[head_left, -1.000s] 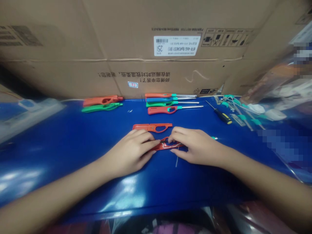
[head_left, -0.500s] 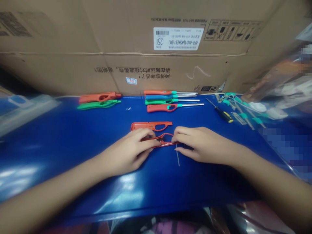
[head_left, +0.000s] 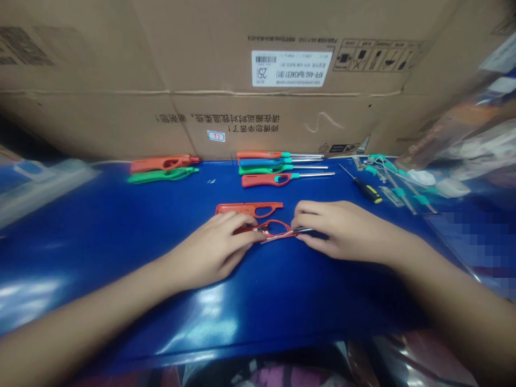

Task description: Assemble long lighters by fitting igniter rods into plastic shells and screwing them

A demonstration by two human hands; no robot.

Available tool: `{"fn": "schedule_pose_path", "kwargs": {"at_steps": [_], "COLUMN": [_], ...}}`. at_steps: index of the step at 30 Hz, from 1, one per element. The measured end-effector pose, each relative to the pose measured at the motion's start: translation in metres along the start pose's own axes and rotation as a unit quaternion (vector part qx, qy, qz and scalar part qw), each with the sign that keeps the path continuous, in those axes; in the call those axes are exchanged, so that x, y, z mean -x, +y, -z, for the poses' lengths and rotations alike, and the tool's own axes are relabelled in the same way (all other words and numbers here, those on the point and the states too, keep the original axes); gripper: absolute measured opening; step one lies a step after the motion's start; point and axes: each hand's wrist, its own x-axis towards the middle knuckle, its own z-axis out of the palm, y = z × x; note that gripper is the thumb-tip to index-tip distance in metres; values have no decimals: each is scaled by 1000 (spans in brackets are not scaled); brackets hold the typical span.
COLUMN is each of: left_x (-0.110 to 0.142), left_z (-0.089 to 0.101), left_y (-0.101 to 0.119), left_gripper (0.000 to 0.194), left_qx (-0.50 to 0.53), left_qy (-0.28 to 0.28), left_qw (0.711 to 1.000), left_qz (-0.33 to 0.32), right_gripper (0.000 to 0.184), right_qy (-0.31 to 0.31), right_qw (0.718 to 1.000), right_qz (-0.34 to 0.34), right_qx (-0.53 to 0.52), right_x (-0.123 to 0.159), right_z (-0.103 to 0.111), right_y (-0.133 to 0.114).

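My left hand [head_left: 223, 244] is closed on the handle end of an orange-red lighter casing half [head_left: 278, 223], holding it low over the blue table. Small dark parts show inside it beside my fingertips, and a thin white wire [head_left: 279, 236] runs along its lower edge. At the casing's front end, the closed fingers of my right hand [head_left: 338, 228] pinch a thin dark metal rod [head_left: 305, 230]. Its far end is hidden by my fingers. Just beyond my hands lies another orange casing half [head_left: 250, 207].
Several long-nosed lighters [head_left: 268, 179] lie in a stack by the cardboard box [head_left: 226, 113]. Orange and green casings [head_left: 161, 174] lie left of them. To the right are a screwdriver [head_left: 367, 191] and several teal-ended metal nozzles [head_left: 399, 191]. A clear plastic item [head_left: 60, 180] stands far left.
My right hand has moved slightly right of the casing's tip, and a dark rod now shows in its fingers. The thin strand that hung below it no longer hangs there. My left hand stays put.
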Motion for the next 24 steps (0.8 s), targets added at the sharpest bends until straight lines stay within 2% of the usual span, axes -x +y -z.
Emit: {"fn": "schedule_pose_path", "kwargs": {"at_steps": [6, 14, 24], "left_x": [0, 2, 0], "left_z": [-1, -2, -2], "left_y": [-1, -2, -2], "left_gripper": [37, 35, 35], "left_qx": [-10, -6, -6], "left_qy": [-5, -1, 2], "left_qw": [1000, 1000, 1000], "left_qz": [-4, -6, -8], "right_gripper": [16, 17, 14], "right_qy": [-45, -42, -36], "right_qw": [999, 997, 997], "right_qz": [-13, -23, -27], "right_qx": [1, -55, -67], "right_x": [-3, -5, -6], "right_z": [-7, -7, -9], "right_y": [1, 2, 3]}}
